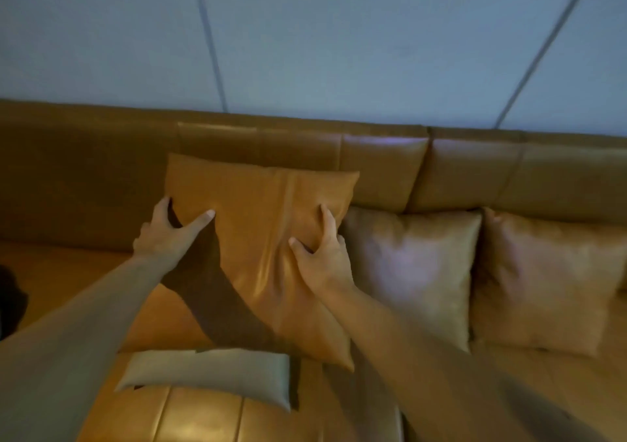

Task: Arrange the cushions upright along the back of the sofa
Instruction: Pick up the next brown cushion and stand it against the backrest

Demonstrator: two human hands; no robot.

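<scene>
A tan leather square cushion [261,224] leans upright against the backrest of the sofa [305,143]. My left hand [169,234] grips its left edge, thumb on the front. My right hand [319,255] pinches its right side, creasing the leather. Two more tan cushions stand upright to the right, the nearer cushion [410,272] touching the held one and the far right cushion [549,278] beside it. A small grey-beige rectangular cushion [210,373] lies flat on the seat in front, below my arms.
The sofa seat [68,272] stretches left of the held cushion, with a dark object [10,299] at the far left edge. A pale wall [339,34] with two dark lines rises behind the backrest.
</scene>
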